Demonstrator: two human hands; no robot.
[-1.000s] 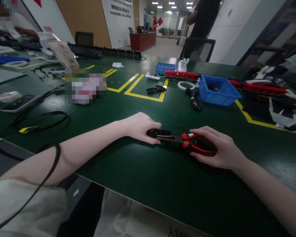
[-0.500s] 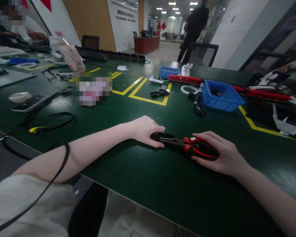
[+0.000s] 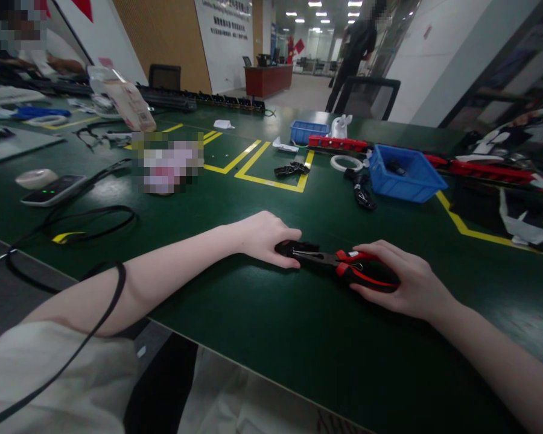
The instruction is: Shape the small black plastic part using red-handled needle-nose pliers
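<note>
My right hand (image 3: pixel 400 277) is closed around the red and black handles of a pair of long-nose pliers (image 3: pixel 344 265), which point left. My left hand (image 3: pixel 271 241) grips a small black part (image 3: pixel 305 246) between thumb and fingers. The pliers' jaws reach that part close to my left fingertips; whether they clamp it I cannot tell. Both hands are low over the green table (image 3: pixel 253 307). Much of the black part is hidden by my left hand.
Black pieces (image 3: pixel 292 170) lie inside a yellow-taped outline ahead. To the right are a blue bin (image 3: pixel 405 175), a black bundle (image 3: pixel 362 191) and a white ring (image 3: pixel 346 163). A looped black cable (image 3: pixel 113 208) lies left. A person (image 3: pixel 355 54) stands beyond the table.
Both hands, the pliers and the black part hold nearly the same position. The person in the background has turned slightly.
</note>
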